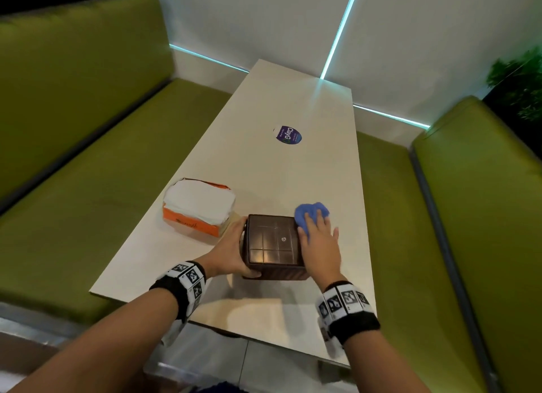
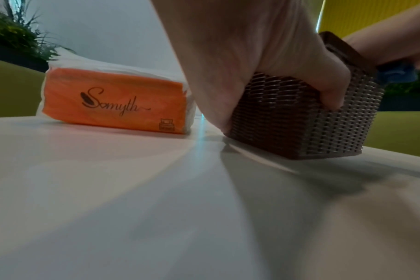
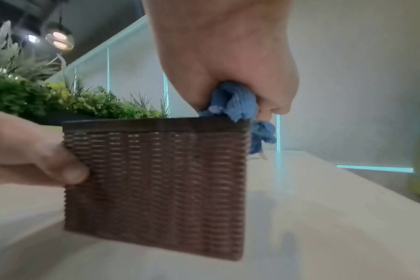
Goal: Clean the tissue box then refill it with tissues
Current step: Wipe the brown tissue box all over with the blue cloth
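Brown woven tissue box [image 1: 274, 247] stands near the table's near end, its flat gridded face turned up. Roughly cube-shaped, so no clear long axis.

Left hand [image 1: 231, 253] grips its 9 o'clock side, thumb [image 3: 67, 171] curled onto the near wall, fingers wrapped down the far one.

Right hand [image 1: 319, 244] presses a bunched blue cloth [image 1: 312, 214] on the box's top corner at 2 o'clock; fingers slightly spread over it, thumb held out to the side.

Orange tissue pack [image 1: 198, 211], torn open with white sheets showing, lies at 10 o'clock from the box, long axis across the table.

Pale, glossy table [image 1: 293, 172]; round purple sticker [image 1: 289, 134] at 12 o'clock. Green benches [image 1: 88, 172] on both sides; white wall with thin cyan light strips [image 1: 340, 32].
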`<state>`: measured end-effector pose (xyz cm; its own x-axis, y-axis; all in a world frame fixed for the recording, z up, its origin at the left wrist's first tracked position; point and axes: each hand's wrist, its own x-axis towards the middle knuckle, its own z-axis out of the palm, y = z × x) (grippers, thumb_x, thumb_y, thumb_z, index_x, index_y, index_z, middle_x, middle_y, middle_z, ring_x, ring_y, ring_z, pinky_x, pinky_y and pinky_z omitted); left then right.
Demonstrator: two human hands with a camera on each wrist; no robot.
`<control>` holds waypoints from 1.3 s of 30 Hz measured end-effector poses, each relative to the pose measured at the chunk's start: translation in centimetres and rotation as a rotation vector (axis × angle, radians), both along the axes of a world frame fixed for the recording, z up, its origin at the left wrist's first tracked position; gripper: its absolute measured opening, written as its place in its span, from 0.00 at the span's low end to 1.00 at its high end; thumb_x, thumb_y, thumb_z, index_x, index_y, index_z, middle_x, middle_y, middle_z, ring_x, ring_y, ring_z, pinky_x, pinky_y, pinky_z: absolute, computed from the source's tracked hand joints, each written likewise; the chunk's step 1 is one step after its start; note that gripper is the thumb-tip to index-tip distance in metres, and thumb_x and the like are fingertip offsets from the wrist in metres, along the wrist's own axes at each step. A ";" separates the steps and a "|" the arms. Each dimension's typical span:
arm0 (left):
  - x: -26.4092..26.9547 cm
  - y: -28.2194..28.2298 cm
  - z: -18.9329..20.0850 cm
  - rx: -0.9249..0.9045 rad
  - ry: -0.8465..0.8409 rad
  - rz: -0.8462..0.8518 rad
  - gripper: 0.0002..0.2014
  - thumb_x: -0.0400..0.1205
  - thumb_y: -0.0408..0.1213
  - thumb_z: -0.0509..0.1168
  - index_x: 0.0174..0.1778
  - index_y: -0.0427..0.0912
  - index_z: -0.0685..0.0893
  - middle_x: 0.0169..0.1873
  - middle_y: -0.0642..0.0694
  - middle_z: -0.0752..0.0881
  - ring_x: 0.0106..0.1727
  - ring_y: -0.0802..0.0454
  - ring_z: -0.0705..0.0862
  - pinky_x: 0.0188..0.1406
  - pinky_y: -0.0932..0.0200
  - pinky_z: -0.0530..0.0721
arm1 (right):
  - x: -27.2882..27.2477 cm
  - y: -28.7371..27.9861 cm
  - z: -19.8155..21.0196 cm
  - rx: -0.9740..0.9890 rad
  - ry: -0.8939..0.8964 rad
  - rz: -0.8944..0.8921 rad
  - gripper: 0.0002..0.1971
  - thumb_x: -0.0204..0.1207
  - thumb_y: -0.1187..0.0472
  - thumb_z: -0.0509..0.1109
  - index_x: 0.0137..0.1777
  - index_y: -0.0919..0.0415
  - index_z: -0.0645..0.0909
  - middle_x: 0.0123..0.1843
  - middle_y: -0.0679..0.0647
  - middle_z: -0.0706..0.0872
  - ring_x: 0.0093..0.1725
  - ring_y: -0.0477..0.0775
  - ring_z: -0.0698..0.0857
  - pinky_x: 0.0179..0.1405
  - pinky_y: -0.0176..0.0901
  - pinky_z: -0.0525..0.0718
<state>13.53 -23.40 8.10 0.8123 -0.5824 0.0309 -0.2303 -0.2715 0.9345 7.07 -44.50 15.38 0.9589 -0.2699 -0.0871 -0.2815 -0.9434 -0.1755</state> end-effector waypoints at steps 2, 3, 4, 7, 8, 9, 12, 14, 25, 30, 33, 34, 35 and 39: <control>0.0 0.0 -0.3 -0.005 -0.012 -0.004 0.57 0.51 0.41 0.88 0.75 0.50 0.64 0.68 0.52 0.73 0.71 0.58 0.73 0.73 0.56 0.72 | -1.8 0.6 -0.4 0.037 0.008 -0.022 0.26 0.89 0.50 0.47 0.86 0.54 0.53 0.88 0.56 0.45 0.87 0.58 0.48 0.84 0.53 0.45; -0.1 -0.1 -0.2 -0.010 -0.010 -0.010 0.57 0.51 0.41 0.87 0.75 0.51 0.63 0.68 0.52 0.73 0.71 0.58 0.73 0.73 0.55 0.73 | -2.9 1.8 -0.7 0.026 -0.008 -0.011 0.26 0.89 0.50 0.47 0.85 0.56 0.55 0.88 0.57 0.46 0.87 0.59 0.51 0.84 0.52 0.47; -0.1 -0.2 -0.1 -0.012 0.000 -0.013 0.57 0.51 0.41 0.87 0.74 0.52 0.63 0.68 0.52 0.73 0.70 0.58 0.74 0.73 0.54 0.74 | -3.9 3.5 -0.9 -0.003 -0.060 0.011 0.26 0.88 0.50 0.47 0.83 0.58 0.62 0.86 0.59 0.52 0.85 0.61 0.59 0.83 0.51 0.52; -0.3 -0.2 0.5 -0.049 -0.026 -0.012 0.50 0.55 0.49 0.80 0.72 0.59 0.61 0.67 0.57 0.72 0.71 0.72 0.71 0.72 0.67 0.70 | -4.9 9.0 -1.4 0.036 -0.128 0.131 0.29 0.86 0.48 0.44 0.71 0.60 0.80 0.77 0.59 0.75 0.77 0.62 0.73 0.77 0.51 0.60; -0.2 -0.1 0.2 -0.039 0.000 -0.021 0.46 0.60 0.52 0.77 0.72 0.59 0.60 0.70 0.56 0.70 0.74 0.71 0.69 0.71 0.71 0.67 | -4.6 10.3 -1.4 0.078 -0.126 0.190 0.29 0.85 0.46 0.44 0.73 0.59 0.78 0.79 0.59 0.74 0.79 0.61 0.69 0.79 0.51 0.56; -0.3 0.0 0.4 -0.054 0.028 -0.012 0.41 0.66 0.53 0.75 0.71 0.56 0.59 0.72 0.51 0.69 0.76 0.64 0.68 0.70 0.75 0.64 | -4.0 11.1 -1.1 0.112 -0.095 0.238 0.30 0.84 0.45 0.44 0.78 0.58 0.73 0.82 0.59 0.69 0.82 0.60 0.64 0.83 0.50 0.50; -0.3 0.1 -0.3 -0.030 0.024 0.029 0.44 0.64 0.40 0.80 0.69 0.57 0.58 0.73 0.48 0.68 0.75 0.71 0.67 0.68 0.80 0.64 | -1.0 9.6 0.0 0.058 -0.037 0.270 0.31 0.83 0.44 0.40 0.85 0.49 0.58 0.88 0.53 0.54 0.87 0.57 0.52 0.84 0.56 0.42; -0.1 -0.1 -0.3 -0.032 0.024 0.019 0.55 0.51 0.39 0.86 0.72 0.53 0.63 0.67 0.54 0.71 0.70 0.71 0.70 0.71 0.69 0.72 | 0.7 6.4 0.4 0.000 -0.013 0.171 0.27 0.87 0.47 0.45 0.85 0.48 0.54 0.88 0.53 0.53 0.87 0.57 0.51 0.83 0.61 0.46; -0.2 -0.3 -0.3 -0.004 -0.027 0.033 0.55 0.51 0.45 0.84 0.73 0.54 0.63 0.65 0.51 0.72 0.69 0.60 0.73 0.72 0.63 0.71 | -5.4 8.5 -1.1 0.031 -0.054 0.053 0.33 0.88 0.47 0.36 0.73 0.59 0.78 0.75 0.64 0.78 0.76 0.61 0.77 0.81 0.52 0.57; -0.1 -0.1 -0.3 -0.012 -0.027 0.026 0.57 0.55 0.47 0.85 0.77 0.38 0.62 0.71 0.50 0.70 0.69 0.75 0.69 0.67 0.83 0.63 | -1.4 9.9 0.1 0.063 -0.029 0.265 0.24 0.87 0.50 0.51 0.82 0.54 0.66 0.85 0.57 0.64 0.84 0.58 0.61 0.84 0.56 0.47; -0.1 -0.4 -0.1 -0.002 -0.029 0.053 0.54 0.48 0.41 0.85 0.70 0.43 0.66 0.61 0.57 0.72 0.63 0.76 0.70 0.61 0.79 0.69 | 0.7 5.3 0.3 0.007 0.001 0.140 0.25 0.89 0.51 0.47 0.85 0.51 0.55 0.88 0.55 0.53 0.87 0.57 0.51 0.83 0.59 0.44; -0.1 -0.4 -0.3 0.001 -0.020 0.059 0.54 0.48 0.41 0.86 0.70 0.44 0.66 0.61 0.55 0.72 0.64 0.74 0.70 0.61 0.76 0.70 | 0.8 3.7 0.4 0.018 -0.014 0.072 0.25 0.89 0.51 0.47 0.85 0.52 0.56 0.88 0.55 0.53 0.87 0.57 0.51 0.84 0.59 0.45; -0.1 -0.5 -0.4 0.000 -0.012 0.064 0.55 0.49 0.39 0.87 0.71 0.45 0.66 0.62 0.54 0.72 0.65 0.72 0.70 0.61 0.74 0.71 | 0.5 2.5 0.2 0.028 -0.016 0.016 0.25 0.89 0.52 0.47 0.85 0.52 0.56 0.88 0.56 0.52 0.87 0.58 0.50 0.84 0.58 0.46; -0.2 -0.6 -0.3 -0.009 0.004 0.080 0.55 0.48 0.40 0.86 0.71 0.51 0.66 0.64 0.53 0.73 0.68 0.66 0.73 0.67 0.68 0.73 | -2.7 5.7 -0.8 -0.032 -0.009 -0.040 0.25 0.88 0.53 0.49 0.84 0.57 0.60 0.86 0.62 0.56 0.85 0.63 0.58 0.83 0.57 0.53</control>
